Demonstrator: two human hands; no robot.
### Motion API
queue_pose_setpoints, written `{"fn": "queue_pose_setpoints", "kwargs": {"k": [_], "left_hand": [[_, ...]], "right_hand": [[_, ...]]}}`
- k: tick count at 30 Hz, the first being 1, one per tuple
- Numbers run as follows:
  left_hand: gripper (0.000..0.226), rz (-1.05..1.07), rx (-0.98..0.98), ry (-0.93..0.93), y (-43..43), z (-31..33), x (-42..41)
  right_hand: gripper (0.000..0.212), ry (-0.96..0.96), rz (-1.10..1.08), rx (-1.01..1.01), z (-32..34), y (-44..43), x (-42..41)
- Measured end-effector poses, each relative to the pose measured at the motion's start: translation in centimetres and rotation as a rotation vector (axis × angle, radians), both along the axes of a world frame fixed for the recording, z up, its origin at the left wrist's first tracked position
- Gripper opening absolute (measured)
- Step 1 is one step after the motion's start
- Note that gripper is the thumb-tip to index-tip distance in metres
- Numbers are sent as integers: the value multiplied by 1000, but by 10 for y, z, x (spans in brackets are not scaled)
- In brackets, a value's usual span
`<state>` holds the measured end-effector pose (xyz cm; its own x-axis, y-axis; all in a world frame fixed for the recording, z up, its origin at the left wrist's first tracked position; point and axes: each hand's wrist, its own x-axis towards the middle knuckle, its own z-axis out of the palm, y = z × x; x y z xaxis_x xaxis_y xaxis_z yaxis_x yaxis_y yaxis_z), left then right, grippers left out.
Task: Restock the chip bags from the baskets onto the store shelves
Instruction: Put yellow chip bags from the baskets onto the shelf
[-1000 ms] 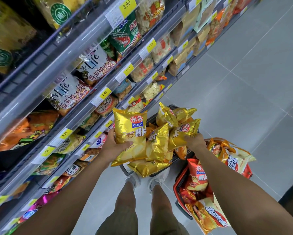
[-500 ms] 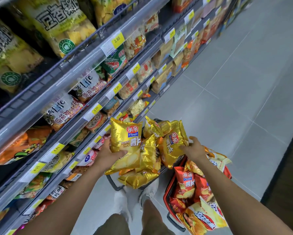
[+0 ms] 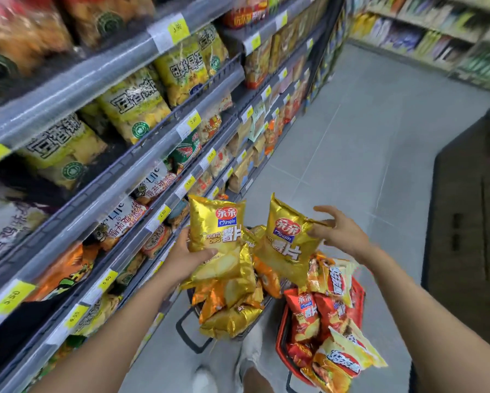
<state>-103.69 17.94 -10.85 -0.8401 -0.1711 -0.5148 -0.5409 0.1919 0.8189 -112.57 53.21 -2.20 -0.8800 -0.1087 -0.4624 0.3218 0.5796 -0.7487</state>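
My left hand (image 3: 185, 258) grips a gold bag (image 3: 218, 222) from below. The thumb is curled across the lower front and the other fingers are behind it, so the bag stands upright above my palm with its label facing me. My right hand (image 3: 341, 235) is spread wide with the fingers mostly straight. It meets the upper right corner of a second bag (image 3: 287, 251), which tilts to the left of that hand. I cannot tell whether my thumb pinches that corner or only touches it. The two gold bags sit side by side between my hands, close but apart at the top. Under both hands more gold bags are heaped in a dark basket (image 3: 185, 334). Below my right wrist a red basket (image 3: 280, 333) holds red bags (image 3: 306, 310) and yellow ones. The shelves (image 3: 130, 174) run along to the left of my left hand, packed with snack bags. Yellow price tags (image 3: 192, 121) line their rails, and the nearest rail is just beside my left knuckles. Grey floor (image 3: 351, 154) stretches ahead beyond my right hand.
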Motion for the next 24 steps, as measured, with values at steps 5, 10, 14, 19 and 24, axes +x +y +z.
{"fn": "queue_pose_setpoints", "kwargs": {"k": [5,10,14,19,24], "left_hand": [[107,-36,131,55,-13,36,14],[134,-68,182,146,-19,66,31],[133,-82,204,182,-15,93,48],[92,-42,268,246,8,121,70],[104,24,335,306,39,140,100]], "right_hand": [[43,155,-96,-170,54,-13,31],[21,232,-195,-306,89,-23,53],[16,240,-214,-385,108,-22,60],[18,298,-163,-456,126,-20,68],[23,336,-170,-548,136,-15,82]]}}
